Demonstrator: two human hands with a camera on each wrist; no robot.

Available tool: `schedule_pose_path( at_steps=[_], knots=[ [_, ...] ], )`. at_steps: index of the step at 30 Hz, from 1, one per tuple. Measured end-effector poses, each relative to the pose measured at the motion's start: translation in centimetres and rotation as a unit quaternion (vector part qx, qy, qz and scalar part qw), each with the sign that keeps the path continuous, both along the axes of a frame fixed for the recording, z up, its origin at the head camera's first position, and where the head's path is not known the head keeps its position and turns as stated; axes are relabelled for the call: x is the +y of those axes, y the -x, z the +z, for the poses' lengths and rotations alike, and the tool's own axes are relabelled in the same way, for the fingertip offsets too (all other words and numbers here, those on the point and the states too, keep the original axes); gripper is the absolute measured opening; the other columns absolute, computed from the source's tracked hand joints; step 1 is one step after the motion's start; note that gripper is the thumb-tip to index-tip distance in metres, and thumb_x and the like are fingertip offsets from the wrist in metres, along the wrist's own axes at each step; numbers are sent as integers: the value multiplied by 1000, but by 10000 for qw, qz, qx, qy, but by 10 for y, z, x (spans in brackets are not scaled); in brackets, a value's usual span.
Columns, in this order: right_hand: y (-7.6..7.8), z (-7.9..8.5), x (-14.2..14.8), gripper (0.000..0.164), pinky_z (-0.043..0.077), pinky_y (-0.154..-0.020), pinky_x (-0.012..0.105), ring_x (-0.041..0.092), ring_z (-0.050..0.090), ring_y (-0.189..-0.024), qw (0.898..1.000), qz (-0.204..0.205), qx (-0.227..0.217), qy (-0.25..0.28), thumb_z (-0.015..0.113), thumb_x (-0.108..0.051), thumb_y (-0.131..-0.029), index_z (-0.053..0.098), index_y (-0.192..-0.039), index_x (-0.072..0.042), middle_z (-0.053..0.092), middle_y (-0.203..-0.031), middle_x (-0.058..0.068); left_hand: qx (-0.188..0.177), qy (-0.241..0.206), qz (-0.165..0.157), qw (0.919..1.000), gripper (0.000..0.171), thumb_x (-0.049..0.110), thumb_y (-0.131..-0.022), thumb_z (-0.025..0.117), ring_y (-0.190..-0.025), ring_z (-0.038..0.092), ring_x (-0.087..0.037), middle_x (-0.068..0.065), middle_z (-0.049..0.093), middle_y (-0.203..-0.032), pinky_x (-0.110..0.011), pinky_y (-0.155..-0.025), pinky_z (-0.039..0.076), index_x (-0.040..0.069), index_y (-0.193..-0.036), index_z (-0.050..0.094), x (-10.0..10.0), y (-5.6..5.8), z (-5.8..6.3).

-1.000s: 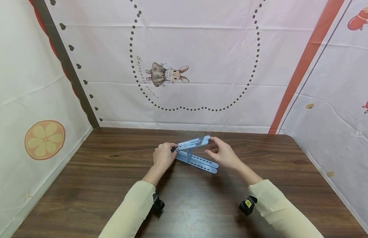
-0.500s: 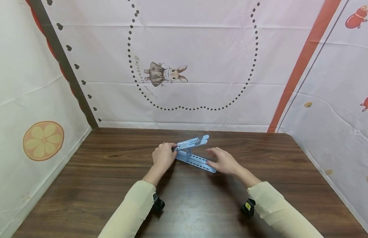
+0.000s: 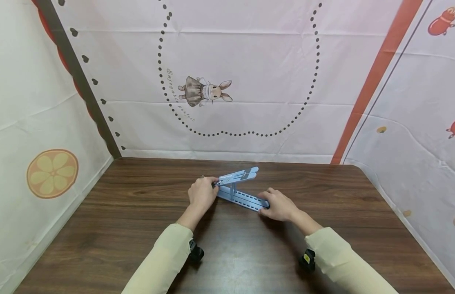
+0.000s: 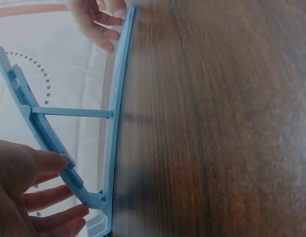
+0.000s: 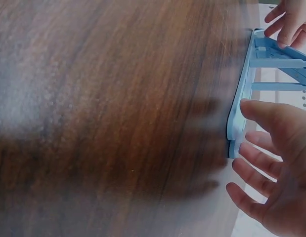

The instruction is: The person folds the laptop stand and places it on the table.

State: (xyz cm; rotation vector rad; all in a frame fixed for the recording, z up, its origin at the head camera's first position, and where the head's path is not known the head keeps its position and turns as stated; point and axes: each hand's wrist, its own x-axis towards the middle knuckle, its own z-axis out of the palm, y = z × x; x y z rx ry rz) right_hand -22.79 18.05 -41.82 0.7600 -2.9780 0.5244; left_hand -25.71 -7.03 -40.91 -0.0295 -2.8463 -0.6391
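A light blue folding laptop stand (image 3: 244,199) lies on the table, its upper arms raised at a slant over the flat base and propped by thin struts (image 4: 73,112). With thumb and fingers, my left hand (image 3: 202,194) pinches the lower part of the slanted arms near the hinge. At the base's right end, my right hand (image 3: 280,206) holds the bars, thumb on the near edge and fingers toward the far side. The right wrist view shows that thumb touching the base (image 5: 237,121), with the other fingers spread beside its end.
The dark wood-grain table (image 3: 235,253) extends around the stand on all sides. White printed cloth (image 3: 249,81) hangs behind it and along both sides. A black wrist camera (image 3: 195,251) sits on the left forearm, another black camera (image 3: 307,259) on the right.
My right hand has come down from the tip of the raised arms to the right end of the base. The left hand keeps its hold at the hinge end.
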Motion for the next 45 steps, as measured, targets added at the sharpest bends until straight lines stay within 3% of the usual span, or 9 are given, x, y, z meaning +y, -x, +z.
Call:
schedule_pose_path(
  at_steps=[22, 29, 38, 42, 45],
  knots=[
    [-2, -1, -2, 37, 42, -65, 29, 15, 48, -77, 10000, -51, 45, -62, 73, -18, -76, 63, -108, -4, 54, -95, 8, 368, 25, -125, 9992, 25, 25, -81, 70, -44, 32, -12, -7, 70, -97, -25, -37, 26, 24, -106, 70, 0, 1, -3],
    [-5, -3, -4, 37, 43, -64, 29, 15, 48, -76, 9999, -15, 99, -57, 74, -18, -76, 63, -108, -3, 54, -94, 8, 443, -140, -111, 9989, 24, 25, -80, 70, -50, 44, -14, -7, 69, -99, -25, -39, 32, 23, -104, 71, 1, 0, -3],
    [-11, -5, -4, 38, 39, -58, 24, 13, 45, -71, 9996, 179, 201, 8, 73, -19, -76, 63, -109, -4, 53, -90, 9, 538, -264, -170, 9981, 23, 25, -80, 71, -74, 64, -21, -6, 68, -101, -34, -51, 48, 23, -102, 71, 2, 0, -6],
    [-13, -6, -5, 38, 39, -59, 24, 13, 45, -71, 9995, 214, 239, 25, 74, -20, -75, 63, -108, -4, 53, -89, 8, 592, -287, -215, 9976, 22, 25, -80, 70, -82, 65, -25, -5, 68, -103, -36, -54, 50, 23, -102, 71, 1, 1, -7],
    [-15, -5, -6, 38, 40, -59, 24, 13, 46, -71, 9996, 202, 213, 40, 74, -20, -75, 62, -108, -4, 53, -89, 8, 619, -312, -274, 9972, 22, 25, -80, 70, -79, 65, -23, -4, 68, -104, -34, -52, 49, 23, -102, 71, 0, 2, -8]
  ],
)
